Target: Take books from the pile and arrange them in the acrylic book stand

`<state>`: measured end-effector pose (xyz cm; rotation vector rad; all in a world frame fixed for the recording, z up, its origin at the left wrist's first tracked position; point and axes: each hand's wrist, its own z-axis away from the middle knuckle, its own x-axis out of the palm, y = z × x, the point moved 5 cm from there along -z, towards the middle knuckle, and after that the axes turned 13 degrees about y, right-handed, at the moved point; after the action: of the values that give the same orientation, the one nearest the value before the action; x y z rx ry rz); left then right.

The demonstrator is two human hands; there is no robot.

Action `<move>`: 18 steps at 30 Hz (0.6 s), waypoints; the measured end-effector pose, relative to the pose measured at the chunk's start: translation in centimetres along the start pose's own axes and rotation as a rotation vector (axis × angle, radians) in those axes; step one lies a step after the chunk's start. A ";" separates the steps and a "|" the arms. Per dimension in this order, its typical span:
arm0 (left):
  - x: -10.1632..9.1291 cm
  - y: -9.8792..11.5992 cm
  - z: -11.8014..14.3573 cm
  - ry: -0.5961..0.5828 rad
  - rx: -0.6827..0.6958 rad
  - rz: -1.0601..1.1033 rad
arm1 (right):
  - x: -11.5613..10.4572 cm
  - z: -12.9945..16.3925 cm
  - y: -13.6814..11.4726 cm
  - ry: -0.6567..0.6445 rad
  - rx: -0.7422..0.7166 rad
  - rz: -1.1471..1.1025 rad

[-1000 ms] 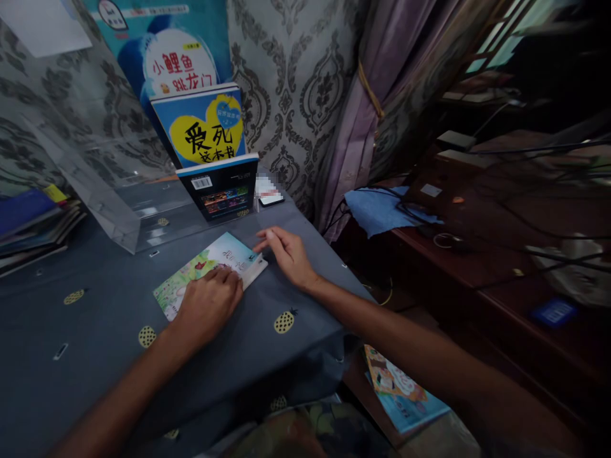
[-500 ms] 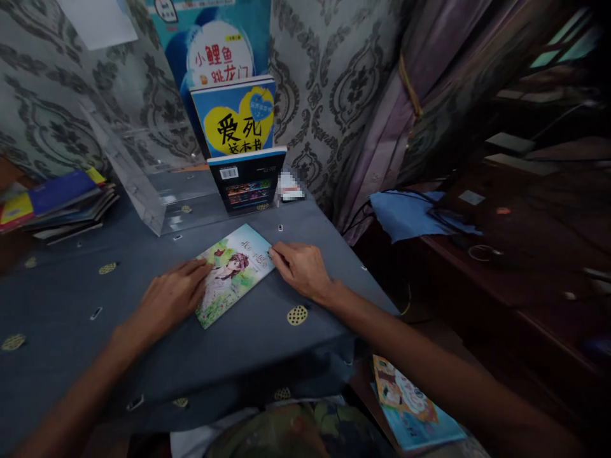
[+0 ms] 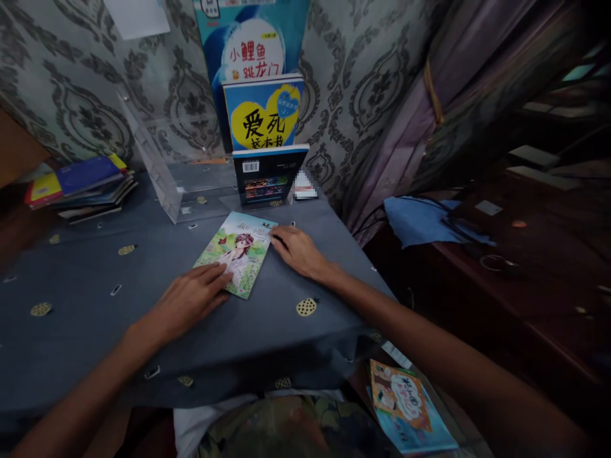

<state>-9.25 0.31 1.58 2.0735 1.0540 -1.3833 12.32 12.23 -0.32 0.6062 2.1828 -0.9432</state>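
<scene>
A thin book [image 3: 238,245] with a drawn figure and green meadow on its cover lies face up on the patterned tablecloth. My left hand [image 3: 203,286] rests flat over its lower left part, fingers stretched out on the cover. At the upper right corner, the fingers of my right hand [image 3: 298,251] are closed on the book's edge. Just behind stands a clear acrylic rack [image 3: 205,181]. It holds a dark book [image 3: 270,175] with a barcode, a blue book with a yellow heart [image 3: 262,114], and a taller teal book [image 3: 255,41].
A stack of books [image 3: 90,181] sits at the table's left. Below the table's right front edge lies another book [image 3: 410,407]. To the right is a dark red desk [image 3: 491,280] with cables and a blue cloth [image 3: 420,219]. A patterned wall and tied curtain [image 3: 401,133] stand behind.
The book has turned counterclockwise, so its cover sits more upright to me. My left hand has slid right onto its lower part. My right hand stays at the corner. The view has shifted left.
</scene>
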 end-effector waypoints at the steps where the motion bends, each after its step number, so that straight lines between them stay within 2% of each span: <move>1: 0.0 0.2 -0.3 0.004 0.013 -0.013 | 0.1 0.1 -0.2 0.014 -0.004 -0.003; 4: 0.1 0.8 -0.7 0.011 0.076 -0.051 | 0.5 0.8 -1.6 0.031 -0.032 -0.046; 8: 0.2 0.8 -0.7 0.019 0.118 -0.067 | 0.9 1.7 -4.1 0.011 -0.072 -0.212; 12: 0.3 0.4 -0.3 0.031 0.093 -0.016 | 1.0 2.5 -5.8 0.006 -0.064 -0.380; 18: 0.3 -0.1 0.0 0.078 0.018 0.070 | 0.8 3.6 -6.4 0.002 -0.020 -0.489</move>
<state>-9.25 0.47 1.26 2.1718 0.9927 -1.2925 9.19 5.55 0.16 0.0542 2.3875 -1.1609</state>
